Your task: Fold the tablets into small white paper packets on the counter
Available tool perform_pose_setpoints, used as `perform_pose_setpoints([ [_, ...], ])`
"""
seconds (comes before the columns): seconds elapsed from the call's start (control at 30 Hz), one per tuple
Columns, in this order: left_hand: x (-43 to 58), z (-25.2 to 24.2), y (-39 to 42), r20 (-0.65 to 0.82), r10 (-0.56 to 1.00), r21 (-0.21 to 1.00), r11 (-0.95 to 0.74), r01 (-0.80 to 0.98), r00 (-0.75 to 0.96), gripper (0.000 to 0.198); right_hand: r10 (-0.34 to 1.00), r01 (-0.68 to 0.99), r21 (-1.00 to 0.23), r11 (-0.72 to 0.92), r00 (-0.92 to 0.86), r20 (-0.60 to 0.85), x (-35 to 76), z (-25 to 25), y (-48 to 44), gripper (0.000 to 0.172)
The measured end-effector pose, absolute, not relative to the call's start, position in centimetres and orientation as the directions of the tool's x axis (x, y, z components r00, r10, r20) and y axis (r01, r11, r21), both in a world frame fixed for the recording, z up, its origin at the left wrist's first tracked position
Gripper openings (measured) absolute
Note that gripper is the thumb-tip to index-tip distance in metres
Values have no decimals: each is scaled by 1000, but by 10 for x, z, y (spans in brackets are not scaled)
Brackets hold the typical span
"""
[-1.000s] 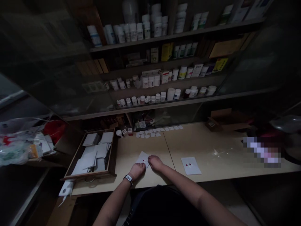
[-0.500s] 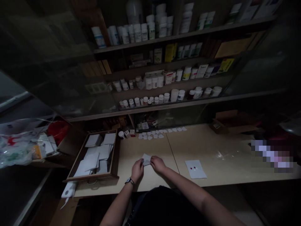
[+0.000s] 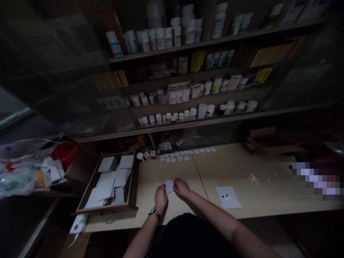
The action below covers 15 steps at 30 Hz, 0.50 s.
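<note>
Between my two hands, just above the counter (image 3: 172, 211), is a small folded piece of white paper (image 3: 169, 186). My left hand (image 3: 161, 197) is closed on its left side, with a watch at the wrist. Fingers of my right hand (image 3: 181, 187) pinch its right side. To the right lies a flat white paper sheet (image 3: 232, 202) with two dark red pills (image 3: 225, 196) and a small pale one on it. Behind my hands, small folded paper packets (image 3: 174, 157) lie in rows along the back of the counter.
On the left stands a wooden drawer (image 3: 131, 190) with stacks of white paper (image 3: 107, 186). Shelves of white medicine bottles (image 3: 179, 96) rise behind the counter. A cardboard box (image 3: 262, 139) sits at the back right; plastic bags (image 3: 18, 175) lie at the far left.
The paper in my hands looks slightly more compact, its pointed top flap now lower. Both hands stay close together around it. The whole view has shifted slightly.
</note>
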<state>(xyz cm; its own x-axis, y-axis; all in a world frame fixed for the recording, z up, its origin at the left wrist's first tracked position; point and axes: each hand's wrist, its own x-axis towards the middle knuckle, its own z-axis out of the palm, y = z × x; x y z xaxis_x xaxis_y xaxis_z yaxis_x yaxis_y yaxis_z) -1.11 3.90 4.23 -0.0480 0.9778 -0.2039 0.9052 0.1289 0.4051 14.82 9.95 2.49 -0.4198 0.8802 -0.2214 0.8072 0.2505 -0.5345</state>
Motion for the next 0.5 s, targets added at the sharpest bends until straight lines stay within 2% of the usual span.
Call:
perform_pose_setpoints([
  [0.07, -9, 40, 36, -188, 982, 359, 41, 932, 29, 45, 883, 809, -534, 245, -415, -222, 147, 24, 100, 11],
  [0.2, -3, 26, 26, -126, 943, 275, -267, 924, 309, 57, 880, 815, -529, 237, -410, -238, 146, 22, 101, 13],
  [0.37, 3, 7, 15, -167, 932, 228, -280, 933, 321, 55, 890, 808, -542, 230, -400, -219, 149, 25, 98, 20],
  [0.5, 1, 2, 13, -198, 922, 233, -284, 930, 331, 59, 842, 779, -502, 376, -513, -167, 156, 27, 92, 25],
])
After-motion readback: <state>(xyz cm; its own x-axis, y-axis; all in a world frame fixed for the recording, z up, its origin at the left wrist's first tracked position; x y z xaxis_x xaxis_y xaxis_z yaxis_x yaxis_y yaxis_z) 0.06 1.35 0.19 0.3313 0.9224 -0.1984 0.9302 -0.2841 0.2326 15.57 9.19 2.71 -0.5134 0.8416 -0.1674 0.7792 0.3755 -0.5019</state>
